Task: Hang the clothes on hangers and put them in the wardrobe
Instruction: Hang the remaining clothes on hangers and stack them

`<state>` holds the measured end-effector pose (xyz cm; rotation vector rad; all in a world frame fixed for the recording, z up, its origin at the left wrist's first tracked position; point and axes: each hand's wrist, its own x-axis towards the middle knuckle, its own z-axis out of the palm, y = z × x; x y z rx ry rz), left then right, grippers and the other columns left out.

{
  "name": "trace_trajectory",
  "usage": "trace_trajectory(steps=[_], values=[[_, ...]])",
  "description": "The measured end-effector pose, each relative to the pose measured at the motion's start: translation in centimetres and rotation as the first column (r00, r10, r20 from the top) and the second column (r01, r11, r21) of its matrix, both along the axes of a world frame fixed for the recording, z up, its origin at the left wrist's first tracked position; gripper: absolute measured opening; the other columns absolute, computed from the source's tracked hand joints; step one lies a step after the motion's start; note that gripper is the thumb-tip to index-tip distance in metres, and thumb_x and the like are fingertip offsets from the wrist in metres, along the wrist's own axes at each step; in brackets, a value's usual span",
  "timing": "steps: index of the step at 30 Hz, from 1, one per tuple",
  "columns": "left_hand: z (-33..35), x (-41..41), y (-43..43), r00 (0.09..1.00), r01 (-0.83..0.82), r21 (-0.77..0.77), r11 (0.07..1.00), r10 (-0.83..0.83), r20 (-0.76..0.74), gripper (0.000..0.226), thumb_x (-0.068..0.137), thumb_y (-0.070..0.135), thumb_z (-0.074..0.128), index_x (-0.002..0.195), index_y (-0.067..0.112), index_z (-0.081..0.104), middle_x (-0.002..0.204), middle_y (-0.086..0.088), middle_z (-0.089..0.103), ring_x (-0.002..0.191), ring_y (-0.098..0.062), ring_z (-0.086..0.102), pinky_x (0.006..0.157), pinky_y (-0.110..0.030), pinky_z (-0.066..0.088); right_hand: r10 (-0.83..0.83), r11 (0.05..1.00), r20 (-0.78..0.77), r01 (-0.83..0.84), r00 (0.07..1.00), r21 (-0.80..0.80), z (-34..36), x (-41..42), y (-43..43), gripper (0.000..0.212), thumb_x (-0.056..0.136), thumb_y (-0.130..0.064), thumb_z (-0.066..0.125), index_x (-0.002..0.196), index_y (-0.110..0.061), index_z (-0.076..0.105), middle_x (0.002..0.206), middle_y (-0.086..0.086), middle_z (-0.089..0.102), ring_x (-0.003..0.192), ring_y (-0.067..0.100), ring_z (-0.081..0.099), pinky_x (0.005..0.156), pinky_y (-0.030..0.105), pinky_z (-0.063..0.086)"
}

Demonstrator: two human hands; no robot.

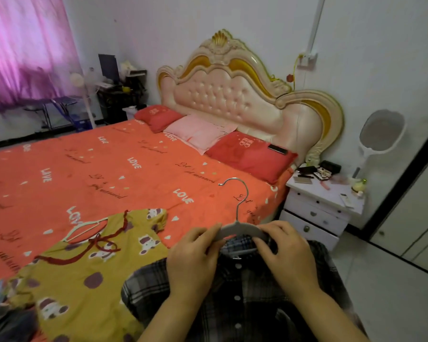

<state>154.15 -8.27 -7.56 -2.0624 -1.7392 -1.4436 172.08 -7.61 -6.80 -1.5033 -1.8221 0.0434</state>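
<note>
A dark plaid button shirt (240, 299) lies at the near edge of the bed, with a grey hanger (240, 229) inside its collar and the metal hook pointing up. My left hand (195, 257) grips the hanger's left shoulder and the collar. My right hand (284, 250) grips its right shoulder with the fabric. To the left lies a yellow garment (84, 275) printed with bears and trimmed with a red ribbon. A white hanger (84, 229) rests on its top edge. The wardrobe (410, 218) stands at the far right, doors shut.
The bed's orange sheet (109, 169) carries three pillows and a black phone (278, 149) near the headboard. A white nightstand (324, 206) cluttered with small items stands between bed and wardrobe. More clothes (0, 304) lie at the lower left. A fan and desk stand by the pink curtain.
</note>
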Motion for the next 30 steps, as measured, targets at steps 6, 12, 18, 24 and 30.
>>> trace_trajectory(steps=[6, 12, 18, 24, 30], values=[[-0.7, 4.4, 9.6, 0.998, 0.005, 0.018, 1.000, -0.006, 0.055, 0.029, 0.067, 0.026, 0.070, 0.094, 0.020, 0.076, 0.077, 0.006, 0.068, 0.057, -0.015, 0.062, 0.044, -0.020, 0.045, -0.014, 1.000, 0.031, 0.014, 0.999, 0.014, -0.5, 4.4, 9.5, 0.019, 0.079, -0.017, 0.075, 0.097, -0.015, 0.070, 0.094, -0.001, 0.063, 0.085, 0.021, 0.062, 0.070, 0.043, 0.052], [-1.0, 6.8, 20.2, 0.996, 0.006, -0.002, 1.000, -0.006, 0.095, 0.028, 0.069, 0.026, 0.069, 0.096, 0.019, 0.075, 0.077, 0.003, 0.069, 0.058, -0.018, 0.064, 0.044, -0.030, 0.050, 0.009, 1.000, 0.035, -0.008, 0.999, -0.028, -0.4, 6.9, 20.4, 0.018, 0.080, -0.018, 0.073, 0.098, -0.014, 0.071, 0.095, -0.001, 0.062, 0.086, 0.022, 0.061, 0.071, 0.042, 0.051], [-0.7, 7.2, 29.4, 0.994, -0.075, -0.016, 0.997, 0.076, 0.078, 0.029, 0.070, 0.026, 0.069, 0.097, 0.019, 0.075, 0.079, 0.001, 0.069, 0.060, -0.021, 0.065, 0.044, -0.034, 0.051, 0.098, 0.995, 0.019, -0.098, 0.995, 0.001, 0.0, 7.3, 30.9, 0.017, 0.079, -0.015, 0.075, 0.095, -0.012, 0.071, 0.091, 0.002, 0.061, 0.081, 0.025, 0.060, 0.065, 0.042, 0.051], [-1.2, 7.6, 37.8, 0.969, -0.243, -0.024, 0.970, 0.244, 0.033, 0.028, 0.069, 0.026, 0.069, 0.095, 0.018, 0.076, 0.079, 0.000, 0.070, 0.061, -0.021, 0.066, 0.044, -0.025, 0.047, 0.270, 0.962, 0.004, -0.270, 0.963, 0.035, -1.3, 7.1, 42.6, 0.018, 0.073, -0.010, 0.079, 0.090, -0.010, 0.071, 0.086, 0.005, 0.061, 0.076, 0.028, 0.061, 0.063, 0.040, 0.051], [-1.1, 8.1, 45.3, 0.921, -0.389, -0.029, 0.921, 0.389, 0.023, 0.029, 0.070, 0.023, 0.071, 0.098, 0.015, 0.075, 0.078, -0.004, 0.070, 0.058, -0.025, 0.064, 0.042, -0.032, 0.050, 0.437, 0.899, -0.003, -0.437, 0.899, 0.035, -1.2, 6.4, 53.1, 0.020, 0.071, -0.010, 0.081, 0.089, -0.009, 0.072, 0.084, 0.005, 0.061, 0.072, 0.028, 0.062, 0.063, 0.035, 0.049]])
